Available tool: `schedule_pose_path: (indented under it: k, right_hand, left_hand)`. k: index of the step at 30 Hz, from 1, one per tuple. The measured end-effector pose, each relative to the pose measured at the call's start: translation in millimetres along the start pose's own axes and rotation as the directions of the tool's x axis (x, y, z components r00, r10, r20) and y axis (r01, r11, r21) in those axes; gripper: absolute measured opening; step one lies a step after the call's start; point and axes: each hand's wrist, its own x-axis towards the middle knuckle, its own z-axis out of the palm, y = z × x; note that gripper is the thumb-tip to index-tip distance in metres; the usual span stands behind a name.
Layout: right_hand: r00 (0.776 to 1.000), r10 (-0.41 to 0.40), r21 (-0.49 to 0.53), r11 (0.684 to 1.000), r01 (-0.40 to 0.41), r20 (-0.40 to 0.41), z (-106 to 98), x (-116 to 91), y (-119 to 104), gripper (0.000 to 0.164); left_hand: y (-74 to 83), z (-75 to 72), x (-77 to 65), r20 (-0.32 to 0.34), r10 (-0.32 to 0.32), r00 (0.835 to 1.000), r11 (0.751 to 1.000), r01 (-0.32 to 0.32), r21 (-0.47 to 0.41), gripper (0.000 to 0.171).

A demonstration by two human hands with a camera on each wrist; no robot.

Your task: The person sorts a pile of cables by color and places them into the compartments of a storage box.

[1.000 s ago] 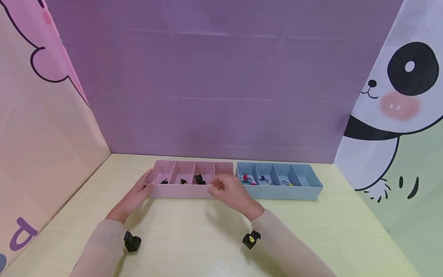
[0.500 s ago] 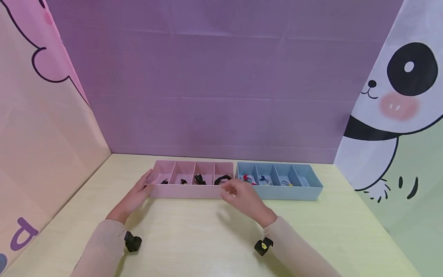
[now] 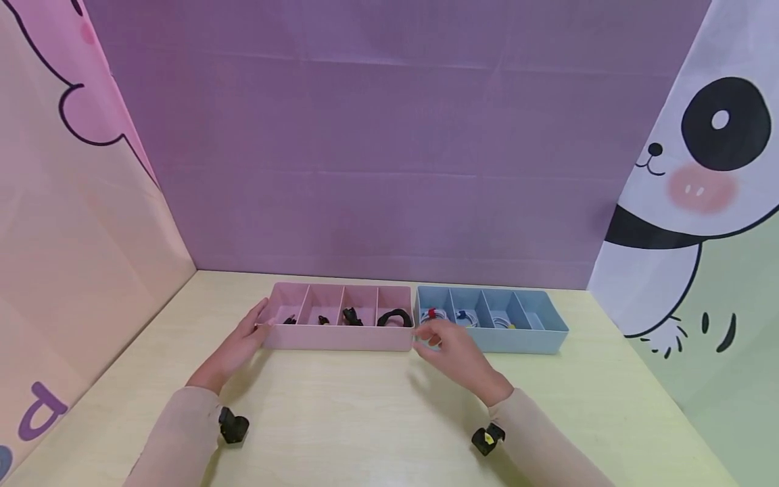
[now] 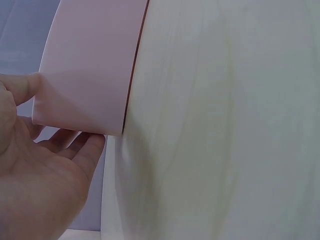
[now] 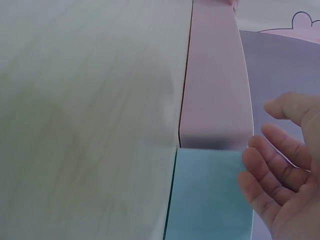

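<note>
A long pink divided box (image 3: 341, 338) stands on the table, with black items in its compartments. The rightmost compartment holds a black coiled cable (image 3: 394, 318). My left hand (image 3: 240, 341) grips the box's left end, thumb at the front corner and fingers against the end wall, as the left wrist view also shows. Beside it stands a blue divided box (image 3: 517, 340), with coiled white cables (image 3: 466, 317) in several compartments. My right hand (image 3: 453, 352) hovers before the place where the boxes meet, fingers loosely bent and nothing between them; in the right wrist view the fingers (image 5: 260, 187) overlap the blue box's edge.
A purple backdrop (image 3: 389, 169) rises right behind the boxes. Printed side panels close in the pale wooden table (image 3: 341, 419) at left and right, the right one showing a panda (image 3: 724, 122). A small black camera sits at each wrist.
My right hand has drawn back to the right from the pink box's rightmost compartment, uncovering the black coiled cable there. The left hand has stayed at the box's end.
</note>
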Motion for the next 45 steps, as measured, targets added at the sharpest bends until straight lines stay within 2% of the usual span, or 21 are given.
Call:
schedule_pose_path:
  k: [13,17,21,32,45]
  right_hand:
    - [0.999,0.051,-0.068,0.996,-0.05,0.002,-21,-17,21,0.021]
    - [0.999,0.041,-0.097,0.994,-0.042,-0.011,-29,-24,30,0.022]
    - [0.999,0.026,-0.131,0.991,-0.029,-0.02,-36,-32,39,0.022]
    - [0.999,0.033,-0.194,0.98,-0.04,-0.041,-58,-46,55,0.021]
    - [0.997,0.009,-0.233,0.972,-0.028,-0.083,-71,-51,66,0.02]
  left_hand:
    - [0.2,0.4,0.3,-0.003,0.022,1.0,1.0,-0.022,-0.005,0.082]
    - [1.2,0.5,-0.1,-0.003,0.022,1.0,1.0,-0.022,0.0,0.08]
    - [0.7,0.8,0.9,-0.015,0.064,0.998,0.998,-0.064,0.006,0.075]
    - [0.0,-3.6,2.0,-0.073,0.166,0.984,0.984,-0.16,0.073,0.071]
    - [2.2,-6.2,-5.3,-0.1,0.205,0.974,0.966,-0.184,0.184,0.066]
